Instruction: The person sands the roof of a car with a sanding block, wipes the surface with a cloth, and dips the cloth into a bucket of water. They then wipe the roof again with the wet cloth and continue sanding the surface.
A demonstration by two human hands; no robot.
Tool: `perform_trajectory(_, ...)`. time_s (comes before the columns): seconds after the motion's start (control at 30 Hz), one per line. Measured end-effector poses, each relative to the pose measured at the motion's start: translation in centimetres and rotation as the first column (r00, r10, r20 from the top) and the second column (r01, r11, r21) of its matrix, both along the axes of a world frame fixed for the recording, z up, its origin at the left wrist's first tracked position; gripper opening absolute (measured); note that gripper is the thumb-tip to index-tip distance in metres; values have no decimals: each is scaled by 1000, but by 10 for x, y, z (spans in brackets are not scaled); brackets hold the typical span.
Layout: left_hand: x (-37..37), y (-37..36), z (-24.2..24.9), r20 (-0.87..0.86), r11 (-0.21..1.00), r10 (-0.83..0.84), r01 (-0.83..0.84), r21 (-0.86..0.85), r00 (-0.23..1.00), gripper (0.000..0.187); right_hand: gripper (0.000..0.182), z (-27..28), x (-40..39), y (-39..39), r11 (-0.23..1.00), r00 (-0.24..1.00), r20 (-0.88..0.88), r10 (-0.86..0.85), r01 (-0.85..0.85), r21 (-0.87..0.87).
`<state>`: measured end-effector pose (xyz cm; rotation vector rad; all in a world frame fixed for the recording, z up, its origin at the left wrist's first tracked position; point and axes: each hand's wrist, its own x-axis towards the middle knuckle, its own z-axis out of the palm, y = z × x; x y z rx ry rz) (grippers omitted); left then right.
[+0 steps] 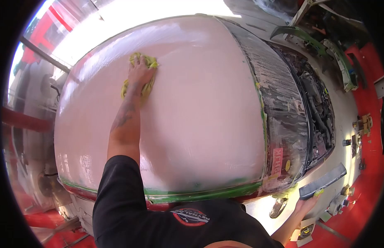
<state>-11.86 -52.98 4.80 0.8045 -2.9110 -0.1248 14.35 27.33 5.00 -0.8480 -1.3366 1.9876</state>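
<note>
My left hand [142, 71] lies on a crumpled yellow cloth [148, 87], pressing it against the pale pink car roof [200, 103]. The fingers are spread over the cloth. At the lower right, away from the roof, my right hand [307, 204] grips a long dark sanding block [324, 180]. A small yellow-green bit shows beside its fingers. Glossy wet-looking patches and streaks mark the roof, and a green strip [204, 192] runs along its near edge.
Right of the roof is the streaked, dusty windshield [283, 107] with a red sticker [277, 162], then the exposed engine bay [320, 103]. Green bumper parts [341, 66] rest at the upper right. Small items lie on the red and grey floor. A red post [26, 120] stands left.
</note>
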Motion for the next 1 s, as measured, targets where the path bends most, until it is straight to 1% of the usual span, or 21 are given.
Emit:
perform_trajectory(0.03, -26, 31, -1, 6, 997, -78, 78, 1, 997, 86, 57, -3, 8, 3, 1000, 1000, 10, -4, 4, 11)
perform_trajectory(0.07, -47, 66, 0, -6, 987, -158, 158, 27, 987, 85, 56, 10, 13, -12, 998, 999, 29, -38, 37, 42)
perform_trajectory(0.1, -63, 103, 1, -17, 971, -234, 235, 53, 972, 84, 55, 10, 19, -10, 998, 998, 24, -62, 62, 34)
perform_trajectory(0.17, -82, 176, -1, -34, 919, -386, 388, 70, 922, 84, 55, 6, 39, -5, 994, 994, 23, -104, 104, 17)
perform_trajectory(0.23, -85, 245, -11, -65, 834, -543, 547, 70, 837, 84, 54, -3, 53, 5, 994, 994, 19, -107, 107, 16)
perform_trajectory(0.3, -71, 309, -24, -110, 710, -695, 702, 51, 711, 84, 54, -7, 61, 8, 995, 995, 18, -102, 102, 19)
perform_trajectory(0.33, -57, 337, -30, -169, 644, -745, 762, 68, 645, 82, 51, -14, 67, 15, 997, 997, 11, -70, 70, 24)
perform_trajectory(0.37, -38, 359, -35, -233, 557, -803, 830, 36, 549, 75, 50, -16, 67, 17, 999, 999, 3, -52, 52, 7)
perform_trajectory(0.43, 15, 389, -46, -255, 415, -879, 910, 9, 403, 68, 47, -17, 67, 17, 1000, 1000, -12, -10, 9, -29)
perform_trajectory(0.47, 23, 384, -43, -228, 441, -871, 897, 28, 435, 66, 46, -21, 67, 22, 999, 999, -43, 29, -30, -21)
perform_trajectory(0.53, 42, 361, -29, -169, 496, -850, 866, 62, 499, 62, 46, -16, 57, 9, 999, 1000, -27, -10, 8, -51)
perform_trajectory(0.63, 56, 305, -21, -244, 647, -730, 760, 55, 639, 60, 49, -17, 42, 1, 996, 999, -29, -28, 26, -81)
perform_trajectory(0.67, 63, 280, -13, -229, 712, -676, 701, 40, 700, 59, 49, -20, 39, 1, 996, 999, -31, -29, 26, -89)
perform_trajectory(0.7, 72, 252, -4, -215, 770, -619, 638, 23, 755, 59, 50, -25, 37, 5, 994, 998, -60, 22, -29, -103)
perform_trajectory(0.77, 94, 191, 0, -219, 883, -462, 469, -20, 859, 59, 52, -33, 36, 14, 983, 987, -112, 117, -131, -127)
perform_trajectory(0.8, 111, 160, 5, -231, 924, -376, 382, -20, 897, 59, 55, -35, 33, 15, 978, 985, -139, 106, -129, -163)
perform_trajectory(0.87, 154, 97, 7, -139, 984, -172, 163, -74, 975, 62, 55, -34, 27, 12, 964, 983, -159, 87, -124, -236)
perform_trajectory(0.93, 210, 43, 8, -55, 996, 48, -51, -68, 997, 64, 53, -40, 23, 19, 954, 987, -155, 46, -89, -286)
perform_trajectory(1.0, 275, 4, 12, 12, 966, 244, -242, -87, 970, 62, 45, -44, 22, 26, 933, 977, -202, 63, -129, -336)
